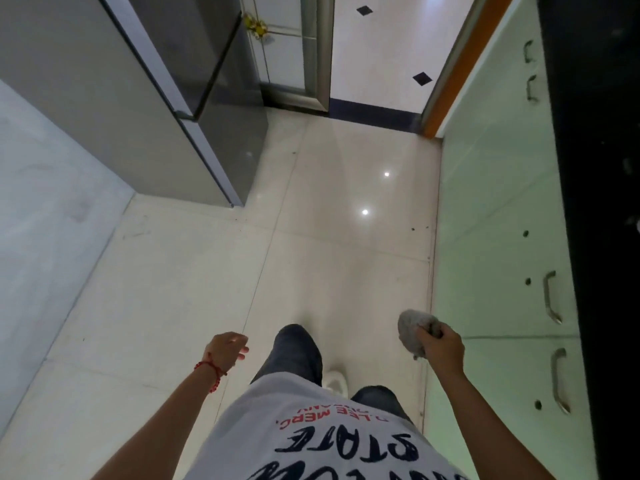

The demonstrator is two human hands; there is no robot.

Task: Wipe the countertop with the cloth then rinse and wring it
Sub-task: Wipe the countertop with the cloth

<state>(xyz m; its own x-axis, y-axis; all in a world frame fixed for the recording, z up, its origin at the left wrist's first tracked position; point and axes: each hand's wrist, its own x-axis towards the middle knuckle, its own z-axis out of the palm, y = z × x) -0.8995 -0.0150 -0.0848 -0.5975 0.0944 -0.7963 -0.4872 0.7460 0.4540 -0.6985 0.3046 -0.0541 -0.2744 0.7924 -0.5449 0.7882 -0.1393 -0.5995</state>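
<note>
Head view, the only one: I'm standing on the floor [346,237] looking down past my shirt [329,438]; my right hand [441,346] is closed round the cloth [412,329], fingers wrapped over its near side w/ the rest bulging out toward the front; it's balled up tight, I'd say so nothing trails or drips while I carry it. The cloth is in mid-air, just beside the cabinet fronts [502,237] on my right and well below the countertop [595,168], not touching either. My left hand [228,348] hangs empty, fingers loosely curled, held out from my body, prob. for balance; red thread bracelet [209,368] at the wrist.

Materials: cloth is grey, nubbly, soft, rounded lump shape; countertop is black, glossy, speckled, stone-like, only a strip shows along the frame's right edge so I can't tell how clean it is; cabinet fronts are pale green, smooth, w/ curved metal handles [550,296]; floor is large cream polished tiles, shiny enough to throw back ceiling lights, a few dark crumbs near the cabinet base. Fridge [156,98] at left is grey, flat-sided, brushed look; doorway [381,64] ahead.

No sink in sight; my guess is I'm between spots, either heading to wipe or to rinse; can't say which.
</note>
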